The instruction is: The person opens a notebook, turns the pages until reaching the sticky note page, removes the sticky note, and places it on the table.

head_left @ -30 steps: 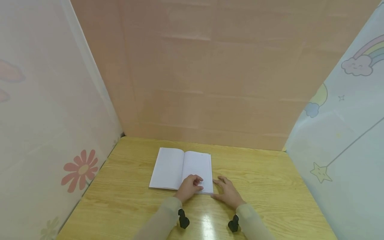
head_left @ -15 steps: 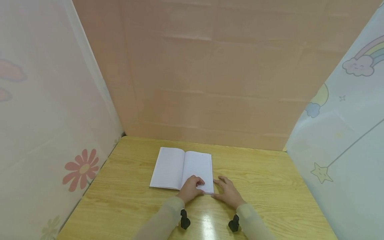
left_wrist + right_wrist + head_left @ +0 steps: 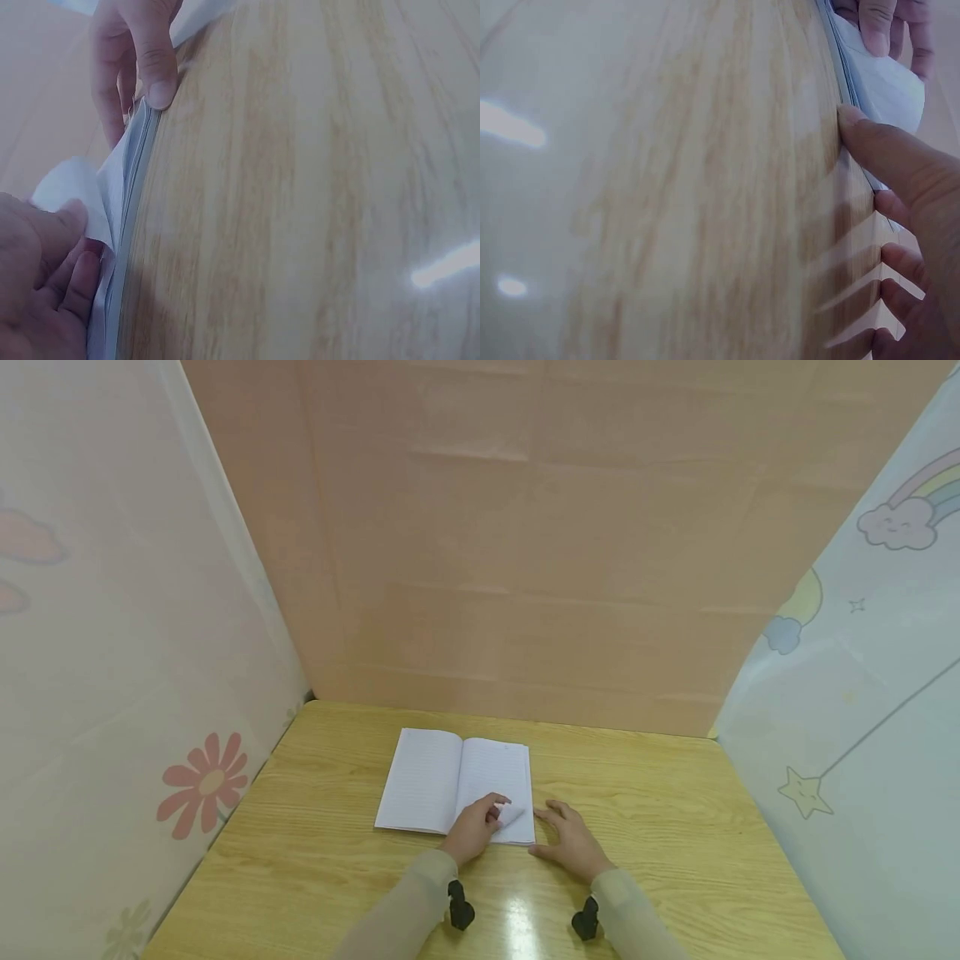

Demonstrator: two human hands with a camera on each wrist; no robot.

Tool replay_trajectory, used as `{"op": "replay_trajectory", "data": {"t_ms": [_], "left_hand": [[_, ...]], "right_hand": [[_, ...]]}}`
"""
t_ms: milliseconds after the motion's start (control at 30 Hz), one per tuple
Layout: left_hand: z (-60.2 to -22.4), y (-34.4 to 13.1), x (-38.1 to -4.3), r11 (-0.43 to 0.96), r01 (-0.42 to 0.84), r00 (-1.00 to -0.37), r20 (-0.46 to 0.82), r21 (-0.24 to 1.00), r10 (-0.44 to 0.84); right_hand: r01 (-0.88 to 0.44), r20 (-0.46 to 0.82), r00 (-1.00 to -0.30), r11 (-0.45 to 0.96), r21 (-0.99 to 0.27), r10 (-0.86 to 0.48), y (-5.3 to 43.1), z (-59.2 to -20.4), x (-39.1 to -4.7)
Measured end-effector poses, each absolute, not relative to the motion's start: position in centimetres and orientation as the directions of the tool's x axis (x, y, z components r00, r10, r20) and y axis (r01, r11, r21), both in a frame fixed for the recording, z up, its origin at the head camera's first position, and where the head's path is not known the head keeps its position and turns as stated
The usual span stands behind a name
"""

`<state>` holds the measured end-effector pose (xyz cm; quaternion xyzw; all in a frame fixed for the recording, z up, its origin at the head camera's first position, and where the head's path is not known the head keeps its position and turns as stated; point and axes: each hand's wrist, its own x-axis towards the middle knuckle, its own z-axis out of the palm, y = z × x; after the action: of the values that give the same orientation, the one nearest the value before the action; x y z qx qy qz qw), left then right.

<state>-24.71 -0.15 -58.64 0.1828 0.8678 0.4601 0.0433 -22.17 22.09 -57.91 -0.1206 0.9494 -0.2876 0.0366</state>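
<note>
An open notebook point(image 3: 420, 785) with lined white pages lies on the wooden table. My left hand point(image 3: 470, 828) is over the lower part of its right page, and between thumb and fingers it pinches a lifted corner of a page point(image 3: 512, 813). In the left wrist view the page point(image 3: 75, 191) curls up from the stack under the left thumb. At the notebook's lower right corner is my right hand point(image 3: 573, 843). Its thumb point(image 3: 866, 135) touches the notebook's edge, and the other fingers are spread along the right side, their tips down at the table.
The wooden table point(image 3: 660, 810) extends around the notebook. A brown paper-like panel point(image 3: 525, 568) stands behind it, with patterned white sheets at the left point(image 3: 112, 652) and right point(image 3: 885, 693). Each wrist wears a black camera mount.
The left fingers have closed on the right page's lower corner and lifted it into a curl toward the left. The right hand stays at the notebook's edge.
</note>
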Motion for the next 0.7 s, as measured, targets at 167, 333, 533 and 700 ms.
{"op": "replay_trajectory", "data": {"t_ms": [167, 333, 533, 700], "left_hand": [[-58.35, -0.23, -24.67, 0.532, 0.256, -0.937, 0.073, 0.807, 0.341], [-58.23, -0.32, -24.67, 0.542, 0.233, -0.946, 0.06, 0.807, 0.318], [-58.29, -0.47, -24.74, 0.501, 0.204, -0.951, 0.05, 0.841, 0.304], [-58.22, -0.64, -24.73, 0.47, 0.173, -0.956, 0.033, 0.865, 0.29]], "right_hand": [[-0.214, 0.011, -0.968, 0.803, -0.557, -0.251, 22.19, -58.01, -22.21], [-0.222, 0.013, -0.965, 0.798, -0.56, -0.26, 22.23, -58.1, -22.24], [-0.213, 0.008, -0.967, 0.797, -0.565, -0.253, 22.28, -58.17, -22.33], [-0.216, 0.009, -0.967, 0.798, -0.563, -0.255, 22.31, -58.28, -22.3]]}}
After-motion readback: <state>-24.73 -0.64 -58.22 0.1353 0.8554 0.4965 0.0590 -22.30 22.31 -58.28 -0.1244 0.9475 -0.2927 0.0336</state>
